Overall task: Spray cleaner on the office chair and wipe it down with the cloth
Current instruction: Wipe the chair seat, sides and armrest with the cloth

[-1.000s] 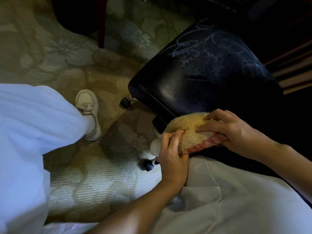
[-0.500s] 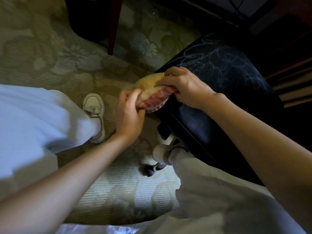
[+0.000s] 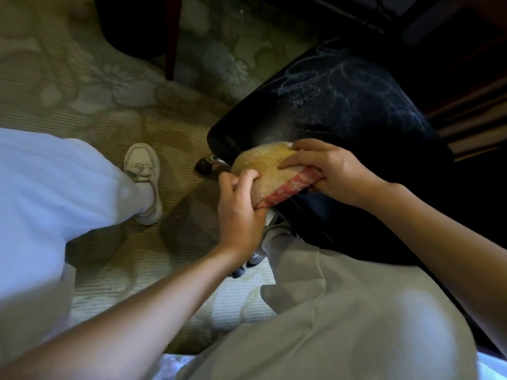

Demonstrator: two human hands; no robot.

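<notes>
Yellow terry cloth (image 3: 263, 163), red-striped along its hem, is being pressed over the near corner of the black office chair seat (image 3: 343, 111). The left hand (image 3: 238, 207) is pinching its lower edge; the right hand (image 3: 332, 168), at three o'clock of it, is clamping fingers over the top. Wiping seems under way; whitish smears are showing toward twelve o'clock, so the next stroke probably needs to travel there. The seat edge is dropping off toward the patterned carpet (image 3: 96, 100) at nine o'clock.

Pale green floral carpet (image 3: 90, 86) fills left of frame; dark red furniture leg (image 3: 172, 37) upper centre; dim wooden furniture (image 3: 472, 111) upper right.
</notes>
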